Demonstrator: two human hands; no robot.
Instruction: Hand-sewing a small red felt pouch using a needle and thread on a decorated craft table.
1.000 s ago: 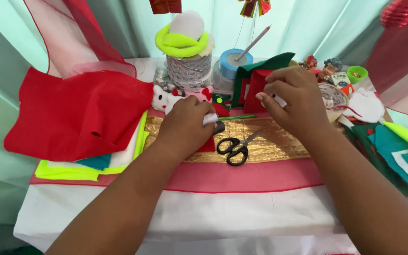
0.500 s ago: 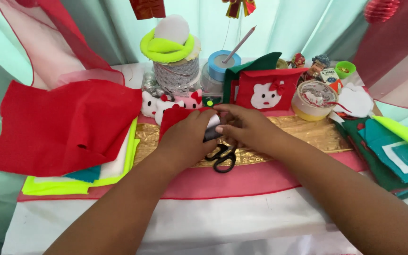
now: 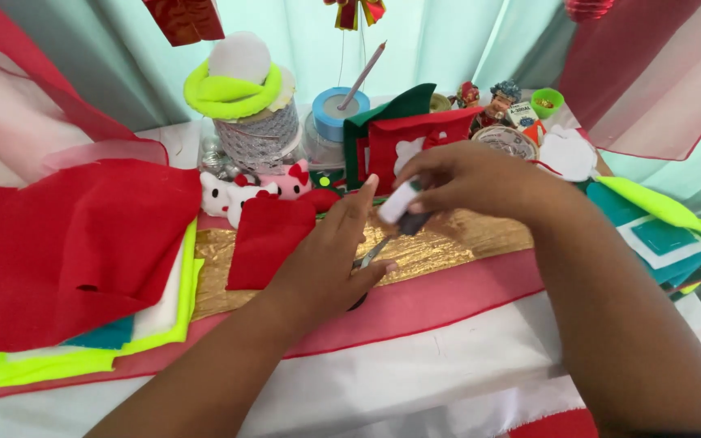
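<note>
One head-worn camera looked down and forward, close over the bench (image 3: pixel 448 365), toward the curtained back wall.

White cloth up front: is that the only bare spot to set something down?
Mostly. The white cloth between the two forearms is bare, below the pink band. The gold strip right of the scissors is partly free. The back row around the blue-lidded jar is crowded.

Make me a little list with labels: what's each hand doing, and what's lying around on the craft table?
Left hand: rests flat on the gold cloth, over the scissors, beside a small red felt piece.
Right hand: fingers pinch a small white tube.
Far left: stack of felt sheets, red on top, neon yellow at the bottom.
Behind: ribbon spool, blue tape roll, small cat toys.
Far right: teal felt.
</note>
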